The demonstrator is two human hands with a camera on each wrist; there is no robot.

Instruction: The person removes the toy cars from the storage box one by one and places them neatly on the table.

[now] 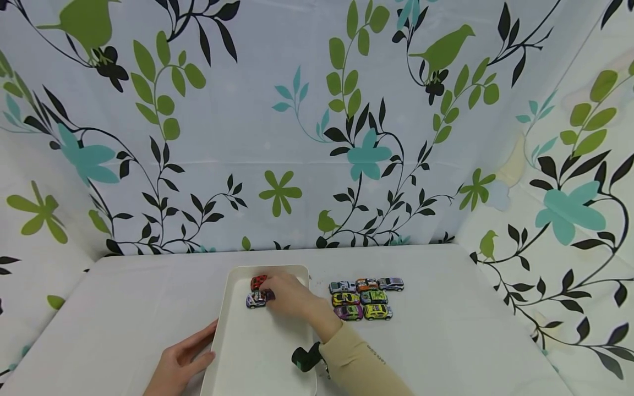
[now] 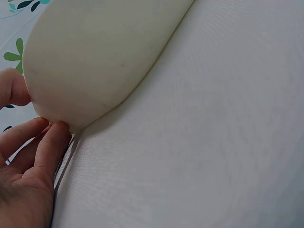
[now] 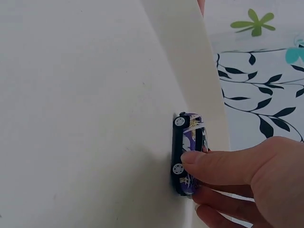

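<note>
A purple-and-white toy car (image 3: 188,152) is pinched between the thumb and fingers of my right hand (image 1: 289,297), low in a shallow cream tray (image 1: 233,341). The car's wheels and patterned side show in the right wrist view. Just behind it, a red toy car (image 1: 258,282) sits in the tray, partly covered by the fingers in the head view. My left hand (image 1: 180,357) rests its fingertips and thumb against the tray's left edge; in the left wrist view its fingers (image 2: 52,142) touch the cream edge.
To the right of the tray, several small toy cars (image 1: 360,298) stand close together in rows on the white table (image 1: 446,341). A dark device (image 1: 306,358) is strapped at the right wrist. Leaf-patterned cloth (image 1: 277,137) rises behind the table and at its sides.
</note>
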